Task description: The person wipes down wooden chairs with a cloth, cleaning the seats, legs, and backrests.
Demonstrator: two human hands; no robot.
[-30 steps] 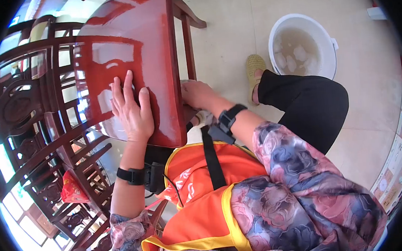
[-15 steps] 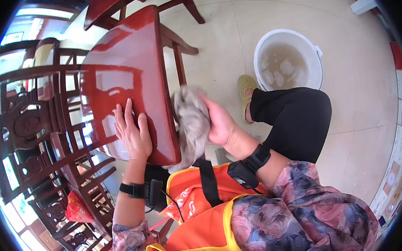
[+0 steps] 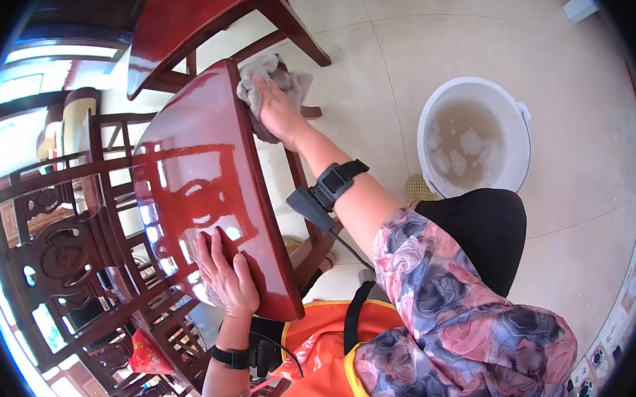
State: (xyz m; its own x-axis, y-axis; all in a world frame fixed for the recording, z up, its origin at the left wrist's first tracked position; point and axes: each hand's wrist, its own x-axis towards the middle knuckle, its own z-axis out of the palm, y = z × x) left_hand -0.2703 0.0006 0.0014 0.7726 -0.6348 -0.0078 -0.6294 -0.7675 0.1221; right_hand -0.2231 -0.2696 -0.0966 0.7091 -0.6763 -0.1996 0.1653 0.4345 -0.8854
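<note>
A glossy red-brown wooden chair [image 3: 208,183] stands in front of me, its seat shining with reflections. My left hand [image 3: 228,277] lies flat on the seat near its front corner, fingers spread. At the far end of the seat's edge, my right hand [image 3: 276,114] presses a grey cloth [image 3: 253,93] against the wood. The cloth is bunched up and partly covered by the hand. Black straps with small devices sit on both forearms.
A white bucket [image 3: 526,149] of cloudy, sudsy water stands on the tiled floor to the right, beside my bent knee. Another red wooden piece of furniture [image 3: 198,24] is just beyond the chair. Dark carved chair backs [image 3: 59,258] crowd the left side.
My right hand has moved the cloth along the seat's edge from the near part to the far end. My left hand still rests on the seat. The view has shifted slightly.
</note>
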